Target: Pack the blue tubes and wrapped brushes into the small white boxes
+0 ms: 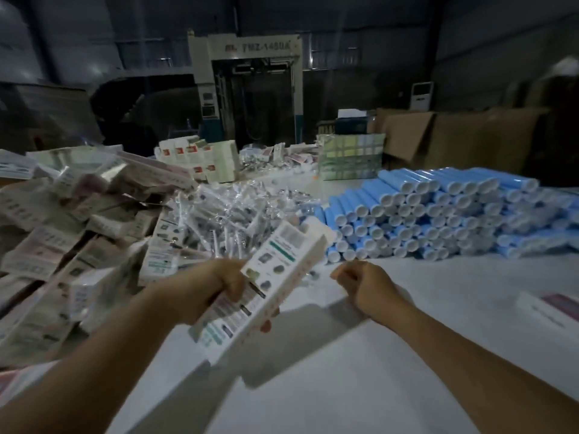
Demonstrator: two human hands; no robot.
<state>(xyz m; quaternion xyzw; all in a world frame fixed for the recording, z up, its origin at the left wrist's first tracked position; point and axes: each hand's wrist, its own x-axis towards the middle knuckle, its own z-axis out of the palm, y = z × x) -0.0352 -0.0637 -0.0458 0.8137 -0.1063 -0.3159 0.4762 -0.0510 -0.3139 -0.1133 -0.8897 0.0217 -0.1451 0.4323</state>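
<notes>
My left hand grips a long white printed box around its middle, tilted with its open end up toward the right. A blue tube end with a white cap shows at the box's upper end. My right hand hovers just right of the box with curled fingers and nothing visible in them. A large stack of blue tubes lies on the white table at the right. A pile of clear-wrapped brushes sits behind the box.
A heap of white boxes fills the left side. More standing boxes and a bundled pack are at the table's far edge. A flat printed sheet lies at the right edge. Cardboard cartons and a machine stand behind.
</notes>
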